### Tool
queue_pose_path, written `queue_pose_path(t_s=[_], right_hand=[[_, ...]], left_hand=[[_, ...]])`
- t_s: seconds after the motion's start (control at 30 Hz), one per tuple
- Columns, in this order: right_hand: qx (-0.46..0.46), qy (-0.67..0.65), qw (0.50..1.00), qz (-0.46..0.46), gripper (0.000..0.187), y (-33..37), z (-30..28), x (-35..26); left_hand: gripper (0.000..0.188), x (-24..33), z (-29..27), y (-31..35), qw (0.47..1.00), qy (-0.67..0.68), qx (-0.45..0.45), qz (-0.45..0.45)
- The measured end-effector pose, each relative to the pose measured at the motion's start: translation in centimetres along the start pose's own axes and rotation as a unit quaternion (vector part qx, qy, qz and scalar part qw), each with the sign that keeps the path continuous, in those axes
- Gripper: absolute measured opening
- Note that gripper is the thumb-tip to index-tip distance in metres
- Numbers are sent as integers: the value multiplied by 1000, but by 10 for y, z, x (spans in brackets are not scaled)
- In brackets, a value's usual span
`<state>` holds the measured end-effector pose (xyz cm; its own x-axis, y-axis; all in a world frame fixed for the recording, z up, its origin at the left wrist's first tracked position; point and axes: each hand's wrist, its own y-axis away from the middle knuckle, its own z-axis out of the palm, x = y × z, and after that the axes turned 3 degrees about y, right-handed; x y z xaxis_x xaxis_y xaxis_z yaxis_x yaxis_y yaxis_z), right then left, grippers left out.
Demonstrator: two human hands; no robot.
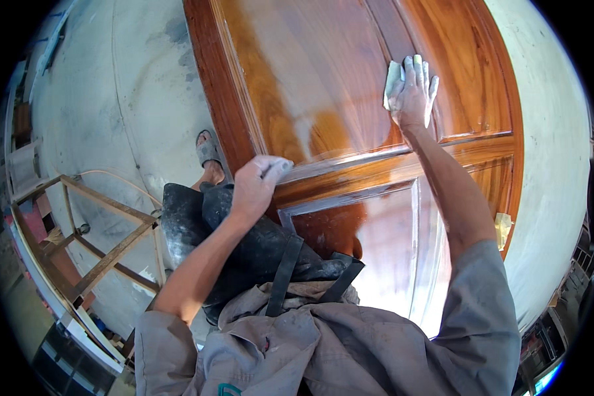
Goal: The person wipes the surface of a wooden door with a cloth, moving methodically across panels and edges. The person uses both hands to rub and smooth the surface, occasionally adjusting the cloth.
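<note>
A glossy reddish-brown wooden panel door (350, 79) lies before me, its moulded panels partly hazed with whitish dust. On its upper right part my right hand (412, 96) presses down, fingers stretched and powdered white. Beneath that palm a pale green folded sheet, like sandpaper (393, 80), sticks out on the left side. My left hand (261, 181) is closed over the door's left edge by the cross rail, its dusty fingertips near the moulding. Whether anything is in those curled fingers is hidden.
A slatted wooden frame (115, 251) stands at the lower left, with a thin hose (122, 179) behind it. My sandaled foot (208, 148) is on the pale floor (138, 79) beside the door. Yellowish paper (503, 228) lies at the door's right edge.
</note>
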<state>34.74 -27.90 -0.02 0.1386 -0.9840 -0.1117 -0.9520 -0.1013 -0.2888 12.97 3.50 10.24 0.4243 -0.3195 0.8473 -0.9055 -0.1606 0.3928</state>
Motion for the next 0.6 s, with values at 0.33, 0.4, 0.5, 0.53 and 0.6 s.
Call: queue_pose_path(t_s=[0.33, 0.4, 0.5, 0.53, 0.6], right_hand=[[-91, -349, 931, 52, 26, 65, -102, 1], [-132, -423, 892, 87, 21, 135, -154, -33], [-133, -432, 882, 131, 17, 240, -181, -59], [-148, -421, 878, 173, 17, 268, -188, -69], [-171, -441, 845, 249, 16, 299, -192, -83]], left_hand=[[37, 12, 72, 101, 990, 89, -103, 41], [38, 7, 61, 104, 985, 128, -101, 64], [46, -7, 82, 110, 969, 187, -160, -3], [49, -12, 91, 113, 964, 195, -177, -36], [50, -14, 101, 117, 952, 200, -206, -104]])
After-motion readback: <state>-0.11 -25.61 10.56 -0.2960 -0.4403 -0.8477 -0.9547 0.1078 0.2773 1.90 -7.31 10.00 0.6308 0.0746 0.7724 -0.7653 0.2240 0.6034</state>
